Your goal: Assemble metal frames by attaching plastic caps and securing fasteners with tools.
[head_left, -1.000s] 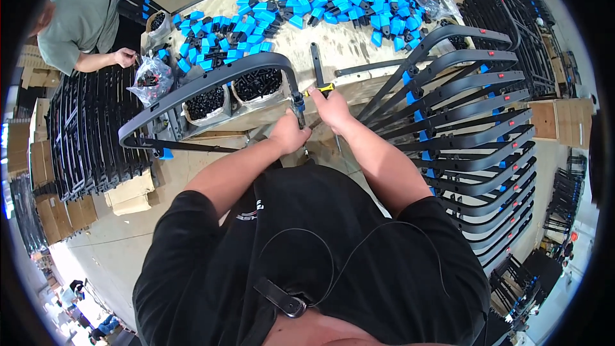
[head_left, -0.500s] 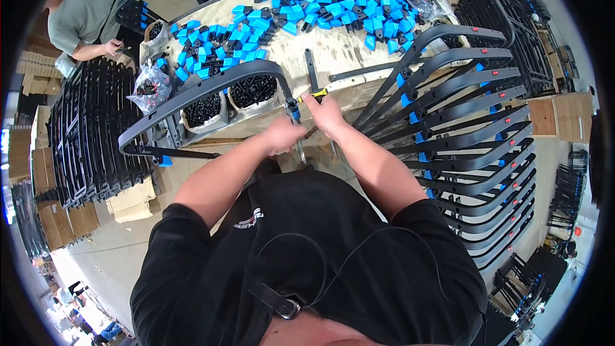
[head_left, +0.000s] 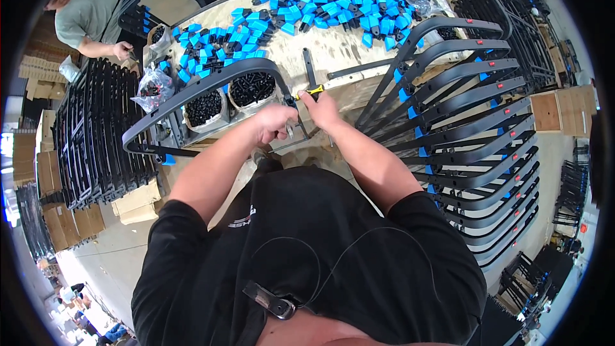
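Observation:
My right hand (head_left: 322, 112) is closed around a yellow-and-black handle (head_left: 311, 92), which looks like a screwdriver's and points left. It meets the end of a black bent tube frame (head_left: 211, 79), which arches over the near left side of the bench. Just below that end, my left hand (head_left: 277, 122) is closed with its fingers curled in. A thin silvery metal piece (head_left: 290, 132) shows under those fingers; its kind is hard to make out.
Blue-and-black plastic parts (head_left: 339, 3) lie heaped on the wooden bench (head_left: 301, 41). Bags of small black pieces (head_left: 253, 90) stand at its near edge. Curved black frames (head_left: 480, 147) are racked at right, more frames (head_left: 99, 134) at left. Another person (head_left: 96, 16) stands at far left.
My left hand has risen slightly and shifted left, and the silvery piece has come up with it. My right hand keeps hold of the yellow-and-black handle. The other person's hand has moved right.

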Available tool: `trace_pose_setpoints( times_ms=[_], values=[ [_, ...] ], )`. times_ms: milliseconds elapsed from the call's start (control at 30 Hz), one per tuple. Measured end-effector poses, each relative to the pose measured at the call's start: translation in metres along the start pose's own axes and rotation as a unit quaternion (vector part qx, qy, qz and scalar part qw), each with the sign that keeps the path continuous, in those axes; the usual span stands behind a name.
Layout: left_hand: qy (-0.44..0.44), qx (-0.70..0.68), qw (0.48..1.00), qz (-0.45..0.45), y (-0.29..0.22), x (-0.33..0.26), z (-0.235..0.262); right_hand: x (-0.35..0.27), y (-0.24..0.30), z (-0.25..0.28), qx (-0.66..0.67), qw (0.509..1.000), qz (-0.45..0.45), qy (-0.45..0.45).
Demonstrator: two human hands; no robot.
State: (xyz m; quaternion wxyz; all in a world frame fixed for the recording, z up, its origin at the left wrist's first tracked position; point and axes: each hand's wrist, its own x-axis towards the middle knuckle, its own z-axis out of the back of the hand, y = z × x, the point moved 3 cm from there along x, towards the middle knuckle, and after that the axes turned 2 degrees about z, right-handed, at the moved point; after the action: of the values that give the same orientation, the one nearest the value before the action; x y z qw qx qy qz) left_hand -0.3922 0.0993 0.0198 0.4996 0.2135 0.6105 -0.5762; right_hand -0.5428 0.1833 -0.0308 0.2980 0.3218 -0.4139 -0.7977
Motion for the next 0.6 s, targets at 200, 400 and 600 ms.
trace_pose_setpoints(
  times_ms=[200,400,600],
  values=[
    [-0.204,0.159,0.944,-0.205,0.014,0.002,-0.031,0.007,-0.072,-0.015,0.063,0.994,0.019,0.090],
    [-0.249,0.217,0.935,-0.131,0.024,0.021,-0.037,-0.007,-0.095,-0.026,0.024,0.999,0.019,0.033],
    [-0.266,0.220,0.931,-0.116,0.023,0.004,-0.039,-0.093,0.013,0.038,0.054,0.990,-0.042,0.122]
  ],
)
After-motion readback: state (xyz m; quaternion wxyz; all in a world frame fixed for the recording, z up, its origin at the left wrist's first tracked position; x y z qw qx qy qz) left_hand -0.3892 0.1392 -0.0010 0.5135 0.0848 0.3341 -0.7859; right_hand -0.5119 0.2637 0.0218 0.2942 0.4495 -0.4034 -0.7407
